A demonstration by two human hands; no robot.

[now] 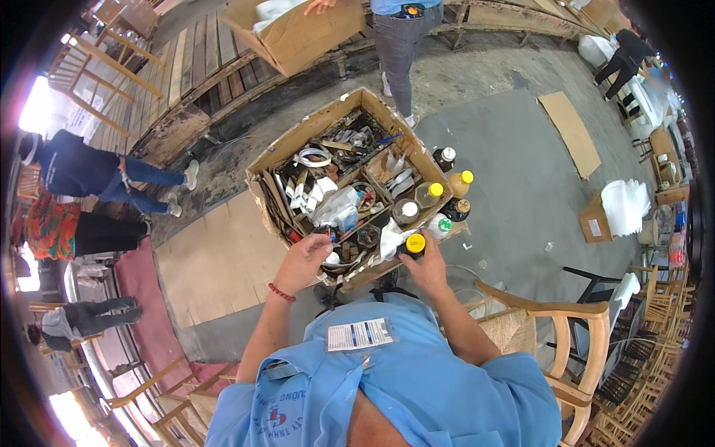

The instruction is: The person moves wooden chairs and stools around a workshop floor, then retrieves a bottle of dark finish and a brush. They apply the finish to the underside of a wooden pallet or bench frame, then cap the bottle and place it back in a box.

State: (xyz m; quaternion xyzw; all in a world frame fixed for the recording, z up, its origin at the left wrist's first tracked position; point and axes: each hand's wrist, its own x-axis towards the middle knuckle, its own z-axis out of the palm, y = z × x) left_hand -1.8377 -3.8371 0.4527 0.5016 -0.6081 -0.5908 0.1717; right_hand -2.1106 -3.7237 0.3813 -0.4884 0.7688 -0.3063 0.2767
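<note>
A worn cardboard box (372, 104), split into compartments, stands in front of me, full of mixed small items. My right hand (428, 270) is wrapped round a dark bottle with a yellow cap (415, 243) at the box's near right corner. Beside that bottle lies a crumpled white cloth or tissue (390, 239). My left hand (304, 262) is at the near left edge of the box, its fingers curled; what they hold, if anything, is hidden. Close to those fingers are a clear plastic bag (339, 210) and several white blocks (322, 188).
Several bottles, one yellow-capped (462, 181), line the box's right side. A wooden chair (573, 313) stands close on my right. Beyond the box, a person in grey trousers (406, 52) stands near a large carton (298, 41). Flat cardboard (216, 261) lies on the left.
</note>
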